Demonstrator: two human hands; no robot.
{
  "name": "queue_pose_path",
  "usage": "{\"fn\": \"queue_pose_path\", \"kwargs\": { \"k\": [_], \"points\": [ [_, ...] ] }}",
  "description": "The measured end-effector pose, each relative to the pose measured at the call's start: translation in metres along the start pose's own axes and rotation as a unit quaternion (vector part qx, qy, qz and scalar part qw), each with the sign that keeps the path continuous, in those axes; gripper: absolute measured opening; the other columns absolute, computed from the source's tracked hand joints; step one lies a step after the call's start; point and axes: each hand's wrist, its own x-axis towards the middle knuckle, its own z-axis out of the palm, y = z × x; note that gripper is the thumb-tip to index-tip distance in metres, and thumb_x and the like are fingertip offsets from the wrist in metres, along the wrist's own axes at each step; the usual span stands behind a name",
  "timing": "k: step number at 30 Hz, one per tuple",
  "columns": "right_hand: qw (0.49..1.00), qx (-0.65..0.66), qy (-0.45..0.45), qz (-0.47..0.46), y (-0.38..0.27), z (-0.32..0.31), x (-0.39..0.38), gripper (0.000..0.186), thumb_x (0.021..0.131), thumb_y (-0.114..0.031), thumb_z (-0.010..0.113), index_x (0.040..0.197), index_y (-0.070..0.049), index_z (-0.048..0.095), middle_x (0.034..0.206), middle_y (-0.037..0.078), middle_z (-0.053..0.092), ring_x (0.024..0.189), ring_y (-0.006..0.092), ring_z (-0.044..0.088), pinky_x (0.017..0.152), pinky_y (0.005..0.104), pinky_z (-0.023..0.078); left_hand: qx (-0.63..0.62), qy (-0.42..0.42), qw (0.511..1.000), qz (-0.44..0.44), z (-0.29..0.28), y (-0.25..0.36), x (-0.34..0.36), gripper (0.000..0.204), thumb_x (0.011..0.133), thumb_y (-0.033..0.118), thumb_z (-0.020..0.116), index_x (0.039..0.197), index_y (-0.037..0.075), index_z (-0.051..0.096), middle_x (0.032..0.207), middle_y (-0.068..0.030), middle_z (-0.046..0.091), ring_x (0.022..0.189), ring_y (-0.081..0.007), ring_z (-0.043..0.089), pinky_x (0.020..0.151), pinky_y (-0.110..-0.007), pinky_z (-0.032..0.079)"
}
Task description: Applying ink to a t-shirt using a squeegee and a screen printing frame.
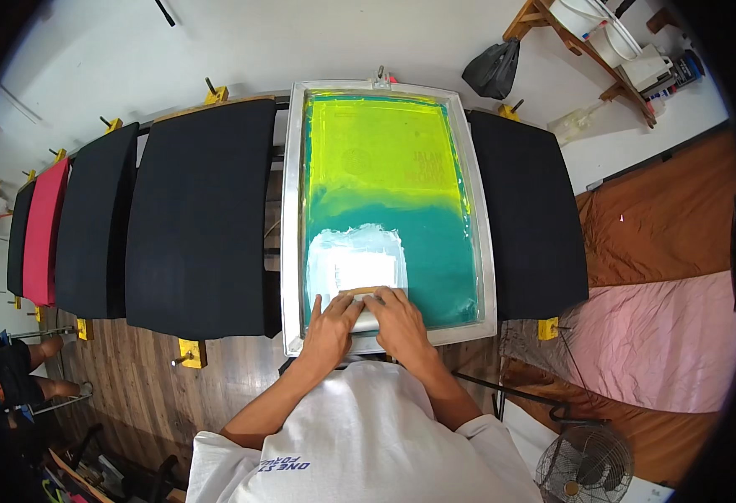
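In front of me lies a screen printing frame (484, 218) of silver metal. Its mesh is yellow-green (376, 138) in the far part and teal (439, 251) nearer me. White ink (355, 260) covers a patch at the near left of the mesh. At the near edge of that patch is a squeegee (358, 291) with a wood-coloured edge, mostly covered by my hands. My left hand (332, 325) grips its left part, and my right hand (399, 323) grips it just to the right. The fingers of both hands are bent over it, and the thumbs are close together.
Black cloth-covered boards (200, 218) stand to the left, with a pink one (47, 230) among them. Another black board (527, 218) is right of the frame. A fan (584, 463) stands at lower right. At far left, another person's legs (49, 369) show.
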Motion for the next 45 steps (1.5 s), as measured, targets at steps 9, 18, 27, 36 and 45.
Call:
{"fn": "queue_pose_path", "kwargs": {
  "k": [9, 18, 27, 36, 45],
  "points": [
    [0.999, -0.041, 0.024, 0.005, -0.010, 0.000, -0.006, 0.040, 0.078, 0.004, 0.060, 0.117, 0.000, 0.065, 0.122, 0.018, 0.058, 0.123, 0.0364, 0.052, 0.085, 0.0468, 0.054, 0.023, 0.041, 0.999, 0.019, 0.005, -0.002, -0.008, 0.054, 0.077, -0.011, 0.056, 0.130, 0.002, 0.059, 0.135, -0.0223, 0.057, 0.130, -0.0381, 0.052, 0.110, -0.060, 0.036],
    [0.999, -0.033, 0.036, -0.010, -0.010, 0.000, -0.012, 0.043, 0.077, 0.005, 0.060, 0.120, 0.000, 0.064, 0.122, 0.018, 0.058, 0.122, 0.0355, 0.052, 0.087, 0.0464, 0.052, 0.027, 0.010, 0.999, 0.014, 0.008, -0.007, -0.012, 0.066, 0.069, -0.014, 0.062, 0.132, 0.005, 0.058, 0.137, -0.0210, 0.056, 0.131, -0.0376, 0.050, 0.110, -0.058, 0.038],
    [0.999, -0.011, 0.030, -0.003, -0.010, 0.004, -0.018, 0.040, 0.078, 0.005, 0.060, 0.117, 0.003, 0.064, 0.122, 0.018, 0.057, 0.121, 0.0357, 0.053, 0.084, 0.0447, 0.054, 0.004, -0.010, 1.000, 0.004, 0.008, -0.005, -0.019, 0.067, 0.069, -0.012, 0.063, 0.133, 0.005, 0.057, 0.138, -0.0207, 0.055, 0.132, -0.0377, 0.050, 0.111, -0.057, 0.037],
    [1.000, -0.008, -0.014, -0.003, -0.014, -0.002, -0.027, 0.040, 0.079, 0.004, 0.059, 0.119, 0.002, 0.064, 0.124, 0.019, 0.056, 0.122, 0.0351, 0.052, 0.086, 0.0439, 0.053, 0.001, -0.029, 1.000, 0.006, 0.003, 0.004, -0.027, 0.057, 0.076, -0.008, 0.062, 0.132, 0.003, 0.057, 0.137, -0.0212, 0.056, 0.130, -0.0373, 0.052, 0.111, -0.056, 0.037],
    [1.000, -0.015, 0.009, 0.004, -0.019, -0.002, -0.035, 0.039, 0.079, 0.003, 0.059, 0.118, 0.002, 0.064, 0.123, 0.019, 0.057, 0.121, 0.0349, 0.053, 0.089, 0.0448, 0.052, 0.023, -0.035, 0.999, 0.018, 0.013, -0.003, -0.035, 0.066, 0.070, -0.007, 0.067, 0.134, 0.005, 0.056, 0.139, -0.0195, 0.055, 0.133, -0.0359, 0.049, 0.112, -0.056, 0.037]
  ]
}}
